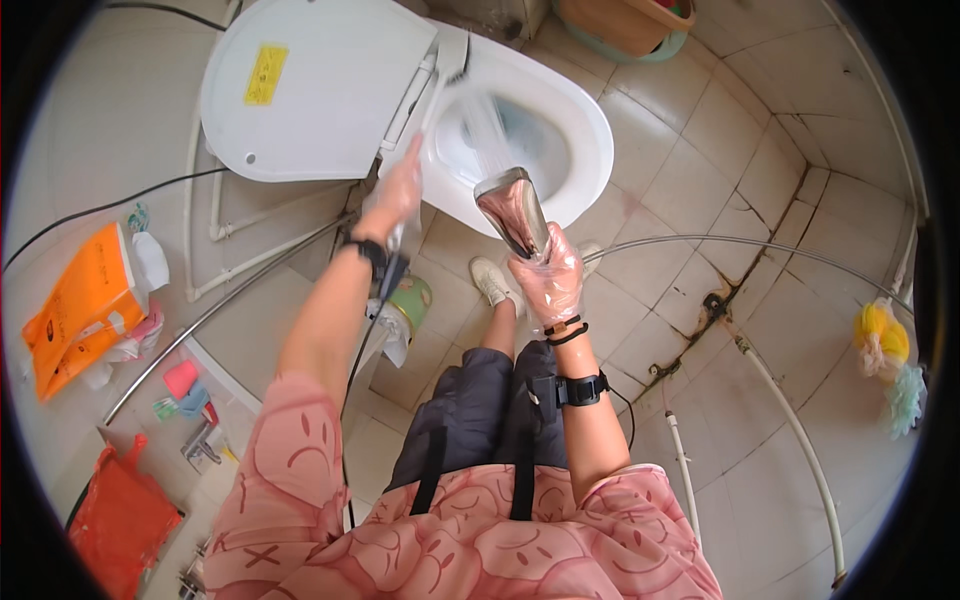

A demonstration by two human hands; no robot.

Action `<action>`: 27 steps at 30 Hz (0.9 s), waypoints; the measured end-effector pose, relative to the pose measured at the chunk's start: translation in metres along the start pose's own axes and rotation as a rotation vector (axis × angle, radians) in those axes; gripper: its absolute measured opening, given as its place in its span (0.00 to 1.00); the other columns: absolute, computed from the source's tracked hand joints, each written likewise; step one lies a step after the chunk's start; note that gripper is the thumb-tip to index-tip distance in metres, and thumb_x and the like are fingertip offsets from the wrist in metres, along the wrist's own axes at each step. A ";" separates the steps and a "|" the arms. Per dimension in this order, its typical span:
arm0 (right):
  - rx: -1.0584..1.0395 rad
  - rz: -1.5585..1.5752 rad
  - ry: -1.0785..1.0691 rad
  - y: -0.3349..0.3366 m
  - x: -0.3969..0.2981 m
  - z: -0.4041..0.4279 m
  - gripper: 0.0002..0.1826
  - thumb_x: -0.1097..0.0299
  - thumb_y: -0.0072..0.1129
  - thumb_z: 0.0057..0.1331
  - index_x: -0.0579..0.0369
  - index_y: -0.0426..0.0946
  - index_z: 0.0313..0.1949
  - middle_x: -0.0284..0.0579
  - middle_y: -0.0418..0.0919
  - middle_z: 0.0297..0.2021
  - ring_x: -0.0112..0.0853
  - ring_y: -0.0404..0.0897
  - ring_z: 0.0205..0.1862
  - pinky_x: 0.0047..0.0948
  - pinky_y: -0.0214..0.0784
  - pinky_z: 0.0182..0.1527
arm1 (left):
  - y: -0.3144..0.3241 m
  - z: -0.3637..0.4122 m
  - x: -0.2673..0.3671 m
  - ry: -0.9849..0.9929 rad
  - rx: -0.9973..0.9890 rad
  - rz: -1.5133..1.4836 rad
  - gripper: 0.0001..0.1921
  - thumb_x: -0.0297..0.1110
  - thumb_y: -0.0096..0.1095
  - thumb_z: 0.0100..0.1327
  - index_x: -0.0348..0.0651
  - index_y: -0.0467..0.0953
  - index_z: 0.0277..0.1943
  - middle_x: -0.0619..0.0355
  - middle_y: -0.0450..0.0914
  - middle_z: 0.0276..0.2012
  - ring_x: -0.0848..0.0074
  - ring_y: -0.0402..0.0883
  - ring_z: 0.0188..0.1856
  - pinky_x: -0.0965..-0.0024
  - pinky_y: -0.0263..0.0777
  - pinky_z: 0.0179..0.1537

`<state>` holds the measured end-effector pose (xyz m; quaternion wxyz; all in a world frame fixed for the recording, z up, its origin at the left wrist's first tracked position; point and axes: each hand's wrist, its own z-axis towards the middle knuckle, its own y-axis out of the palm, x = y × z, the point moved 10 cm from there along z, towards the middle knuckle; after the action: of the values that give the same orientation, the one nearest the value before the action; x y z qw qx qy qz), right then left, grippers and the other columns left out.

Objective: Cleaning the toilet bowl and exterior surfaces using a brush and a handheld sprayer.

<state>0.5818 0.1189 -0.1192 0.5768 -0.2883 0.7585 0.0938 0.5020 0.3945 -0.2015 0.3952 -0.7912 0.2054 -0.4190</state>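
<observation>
My right hand (551, 281), in a clear plastic glove, grips a shiny hand shower head (517, 214). Water (486, 131) sprays from it into the white toilet bowl (592, 142). In my gloved left hand (397, 187), blurred, is the white handle of a toilet brush (452, 56). Its dark bristles are at the rear rim, beside the seat hinge. The raised toilet lid (322, 90) bears a yellow label with writing.
A metal shower hose (697, 238) arcs off to the right wall. Below my left wrist stands a green waste bin (412, 300) with a plastic liner. Stacked basins (626, 30) sit at the back. An orange tissue pack (90, 315) and a red bag (124, 517) are on the left.
</observation>
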 end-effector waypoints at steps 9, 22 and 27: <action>0.093 0.093 0.027 -0.040 0.017 -0.005 0.17 0.73 0.66 0.51 0.60 0.71 0.39 0.48 0.76 0.25 0.35 0.77 0.26 0.30 0.70 0.33 | 0.072 0.003 0.023 -0.458 -0.020 -0.279 0.21 0.42 0.36 0.75 0.51 0.67 0.66 0.37 0.79 0.42 0.47 0.78 0.42 0.52 0.72 0.44; 0.157 -0.055 0.007 -0.103 0.033 -0.019 0.18 0.71 0.67 0.50 0.59 0.71 0.39 0.48 0.73 0.22 0.38 0.71 0.22 0.31 0.69 0.30 | 0.170 -0.075 0.107 0.306 -0.328 0.061 0.27 0.38 0.43 0.73 0.72 0.55 0.72 0.37 0.78 0.30 0.46 0.79 0.29 0.49 0.72 0.32; 0.156 -0.108 0.029 -0.106 0.038 -0.035 0.18 0.70 0.67 0.49 0.58 0.71 0.39 0.49 0.71 0.20 0.44 0.69 0.21 0.34 0.68 0.28 | 0.096 -0.061 0.116 -0.101 -0.279 0.184 0.27 0.36 0.44 0.73 0.64 0.55 0.73 0.38 0.79 0.32 0.49 0.80 0.33 0.54 0.72 0.34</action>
<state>0.6046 0.0035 -0.1234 0.5908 -0.2844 0.7550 -0.0010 0.5174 0.2329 -0.1999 0.3281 -0.8363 0.3129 -0.3084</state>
